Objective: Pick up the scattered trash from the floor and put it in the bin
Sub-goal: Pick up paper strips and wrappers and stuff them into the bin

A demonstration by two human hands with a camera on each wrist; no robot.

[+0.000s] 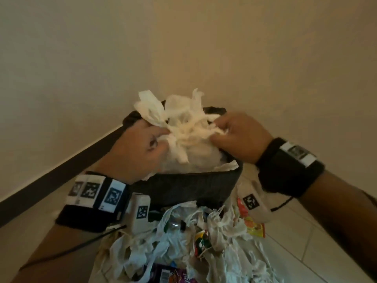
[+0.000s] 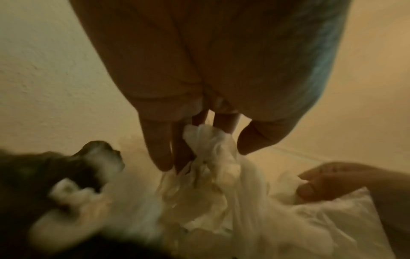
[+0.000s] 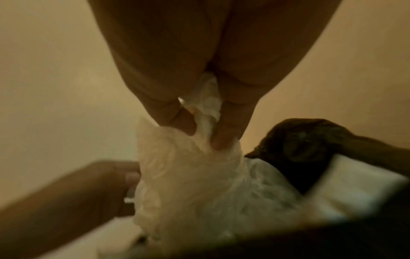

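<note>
**Both hands on a paper wad over the bin**

The left hand (image 1: 140, 148) and the right hand (image 1: 242, 137) hold a wad of white crumpled paper (image 1: 183, 127) from opposite sides. The wad sits directly above the open mouth of the bin (image 1: 183, 186), and its lower part touches the white paper already piled inside.

Left hand: the fingers (image 2: 159, 149) are curled into the paper, with strips of it pinched between them. Right hand: the thumb and fingers (image 3: 224, 136) are clamped on a twisted fold of the same wad.

The bin is dark, lined with a black bag (image 1: 130, 117), and stands against the wall (image 1: 183, 48) next to a dark skirting board (image 1: 61, 172).

On the tiled floor (image 1: 306, 242), just in front of the bin, lies a heap of scattered trash (image 1: 183, 252): torn white paper, crumpled plastic and coloured wrappers (image 1: 255, 225). Each wrist carries a black band (image 1: 285, 170) with printed square markers.
</note>
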